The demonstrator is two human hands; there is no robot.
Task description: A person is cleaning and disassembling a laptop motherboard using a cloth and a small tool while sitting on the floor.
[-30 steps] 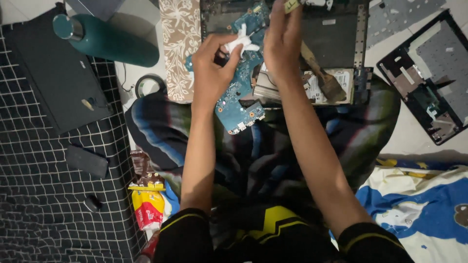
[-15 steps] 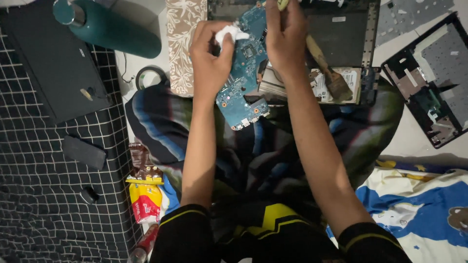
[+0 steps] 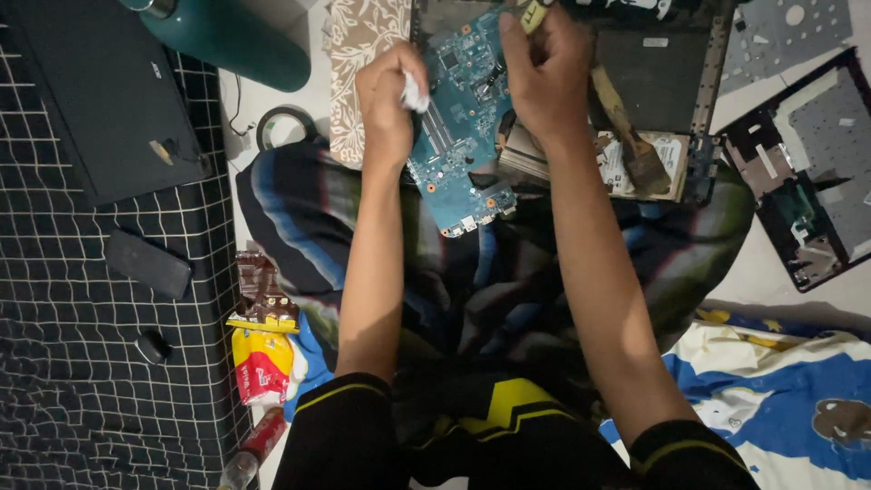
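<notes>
A blue circuit board (image 3: 463,145) lies tilted across my lap and an opened black laptop base (image 3: 653,73). My left hand (image 3: 388,100) is closed around a small white wad of tissue (image 3: 415,91), pressed at the board's left edge. My right hand (image 3: 544,77) is closed on a yellow-handled tool (image 3: 533,13) whose tip meets the board's upper part. A brush with a worn wooden handle (image 3: 626,136) lies on the laptop base, right of my right wrist.
A closed black laptop (image 3: 100,100) and a teal bottle (image 3: 231,36) lie at upper left on checked cloth. A tape roll (image 3: 283,127), snack wrappers (image 3: 261,349) and a small black block (image 3: 148,263) are left. Another opened laptop shell (image 3: 807,172) lies right.
My left hand has closed the white tissue into its fist and moved it to the board's left edge. The right hand stays on the tool. The view has shifted slightly.
</notes>
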